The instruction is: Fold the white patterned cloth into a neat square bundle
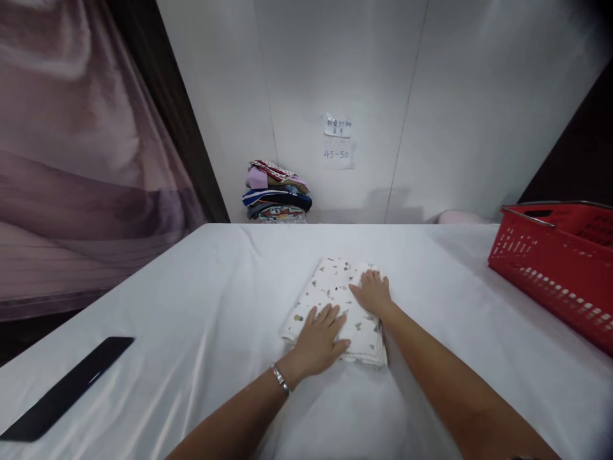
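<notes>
A folded white cloth [335, 287] printed with small scattered motifs lies on the white-covered table [230, 306]. Several layers show along its near right edge. My left hand [318, 338] rests flat on its near left part, fingers spread. On the upper right part of the cloth lies my right hand [374, 292], palm down with the thumb apart from the fingers. Neither hand grips anything; both only touch the top of the cloth.
A red plastic basket [550, 268] stands at the right edge. Toward the left front lies a flat black object [71, 386]. Folded fabrics [278, 195] are stacked behind the table's far edge, against the wall. A pinkish curtain [86, 160] hangs at left.
</notes>
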Motion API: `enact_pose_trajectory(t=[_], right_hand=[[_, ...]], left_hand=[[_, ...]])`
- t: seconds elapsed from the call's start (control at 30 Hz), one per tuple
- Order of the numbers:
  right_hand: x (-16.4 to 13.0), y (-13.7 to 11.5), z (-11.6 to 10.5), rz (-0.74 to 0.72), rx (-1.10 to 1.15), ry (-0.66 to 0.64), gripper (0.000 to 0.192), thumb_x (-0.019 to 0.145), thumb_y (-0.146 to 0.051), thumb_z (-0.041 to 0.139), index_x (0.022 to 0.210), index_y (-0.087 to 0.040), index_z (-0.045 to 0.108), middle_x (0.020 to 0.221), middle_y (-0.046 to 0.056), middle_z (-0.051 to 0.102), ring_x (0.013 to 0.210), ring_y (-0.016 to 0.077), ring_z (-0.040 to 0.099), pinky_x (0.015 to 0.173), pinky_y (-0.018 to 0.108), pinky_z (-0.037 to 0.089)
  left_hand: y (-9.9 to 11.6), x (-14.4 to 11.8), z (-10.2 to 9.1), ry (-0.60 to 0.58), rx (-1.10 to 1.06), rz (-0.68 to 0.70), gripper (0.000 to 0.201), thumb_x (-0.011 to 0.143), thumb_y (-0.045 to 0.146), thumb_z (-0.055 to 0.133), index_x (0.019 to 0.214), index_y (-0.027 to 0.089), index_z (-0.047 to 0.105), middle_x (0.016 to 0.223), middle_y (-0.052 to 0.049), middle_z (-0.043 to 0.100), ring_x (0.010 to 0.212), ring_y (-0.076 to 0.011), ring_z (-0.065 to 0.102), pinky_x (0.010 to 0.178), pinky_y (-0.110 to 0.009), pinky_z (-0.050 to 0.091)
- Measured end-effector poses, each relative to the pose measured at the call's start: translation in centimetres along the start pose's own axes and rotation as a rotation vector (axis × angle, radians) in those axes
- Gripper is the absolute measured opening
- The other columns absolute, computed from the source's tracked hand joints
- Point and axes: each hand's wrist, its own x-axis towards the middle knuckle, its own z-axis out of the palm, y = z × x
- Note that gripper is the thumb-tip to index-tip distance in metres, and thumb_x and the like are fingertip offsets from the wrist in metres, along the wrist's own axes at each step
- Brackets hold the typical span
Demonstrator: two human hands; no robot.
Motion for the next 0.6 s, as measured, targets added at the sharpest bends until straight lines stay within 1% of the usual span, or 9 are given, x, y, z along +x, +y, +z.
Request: enact_pose_trajectory(t=[0.07,0.17,0.2,0.23,0.3,0.33,0.43,0.53,0.6], right_hand=[[0.5,-0.5,-0.6,-0.029,-0.022,0.034,0.069,0.087,-0.054,0.03,0.135,-0.005,0.036,0.144,0.021,0.029,0.135,0.0325,0.019,0.106,0.052,0.009],[2.1,-1.1,-1.0,-0.11,-0.019,0.08,0.068,0.089,-0.053,0.027,0.139,-0.006,0.031,0.148,0.018,0.023,0.137,0.0291,0.013,0.108,0.047,0.007],[2.7,-1.1,-0.9,-0.117,-0.011,0.068,0.068,0.089,-0.053,0.026,0.139,-0.006,0.03,0.148,0.017,0.022,0.137,0.0283,0.012,0.108,0.046,0.007],[3.2,-1.0,-0.6,-0.104,-0.004,0.047,0.069,0.089,-0.053,0.025,0.139,-0.006,0.03,0.148,0.017,0.023,0.137,0.0283,0.013,0.108,0.046,0.009],[4.1,-0.6,0.3,-0.053,0.003,0.0,0.071,0.089,-0.055,0.024,0.139,-0.005,0.031,0.146,0.019,0.026,0.136,0.03,0.017,0.107,0.048,0.012],[4.4,-0.3,0.8,-0.039,0.003,-0.013,0.072,0.088,-0.056,0.023,0.139,-0.005,0.031,0.146,0.019,0.027,0.135,0.0309,0.019,0.106,0.048,0.013],[4.7,0.2,1.9,-0.044,-0.004,-0.014,0.074,0.088,-0.058,0.022,0.139,-0.005,0.03,0.145,0.02,0.027,0.134,0.0321,0.02,0.105,0.049,0.013],[4.7,0.2,1.8,-0.044,-0.025,-0.007,0.072,0.088,-0.057,0.025,0.138,-0.006,0.032,0.145,0.019,0.03,0.134,0.0322,0.022,0.104,0.049,0.016],[5.2,0.4,1.0,-0.067,-0.021,-0.034,0.067,0.088,-0.055,0.028,0.135,-0.009,0.038,0.141,0.018,0.037,0.13,0.032,0.029,0.103,0.049,0.021]], left_hand=[[-0.9,0.7,-1.2,-0.003,-0.036,-0.033,0.055,0.089,0.056,0.032,0.136,0.028,0.037,0.149,-0.006,0.025,0.138,-0.0252,0.015,0.11,-0.051,0.014],[-2.6,1.7,-2.3,0.124,0.016,-0.171,0.056,0.088,0.054,0.034,0.136,0.025,0.038,0.15,-0.007,0.021,0.139,-0.0276,0.01,0.109,-0.055,0.009],[-3.1,1.8,-2.2,0.135,0.039,-0.211,0.056,0.088,0.053,0.036,0.136,0.024,0.038,0.15,-0.008,0.021,0.138,-0.0285,0.011,0.109,-0.056,0.01],[-3.5,1.9,-2.0,0.12,0.051,-0.238,0.055,0.088,0.051,0.037,0.136,0.023,0.038,0.149,-0.009,0.022,0.138,-0.0294,0.013,0.108,-0.057,0.014],[-4.2,1.7,-1.2,0.072,0.047,-0.251,0.056,0.089,0.05,0.035,0.138,0.023,0.035,0.15,-0.008,0.02,0.138,-0.0295,0.014,0.105,-0.055,0.023],[-4.4,1.5,-0.7,0.067,0.042,-0.253,0.056,0.089,0.049,0.033,0.139,0.023,0.033,0.15,-0.008,0.018,0.138,-0.0292,0.014,0.104,-0.054,0.025],[-4.6,1.1,0.2,0.065,0.026,-0.254,0.057,0.09,0.05,0.031,0.141,0.024,0.029,0.151,-0.007,0.015,0.138,-0.029,0.012,0.104,-0.053,0.026],[-4.6,1.1,0.4,0.068,0.009,-0.259,0.058,0.089,0.05,0.031,0.141,0.026,0.028,0.151,-0.006,0.014,0.138,-0.0287,0.011,0.105,-0.053,0.025],[-4.7,1.3,0.3,0.072,-0.015,-0.259,0.058,0.088,0.051,0.033,0.141,0.027,0.028,0.152,-0.005,0.014,0.139,-0.0282,0.01,0.105,-0.053,0.024]])
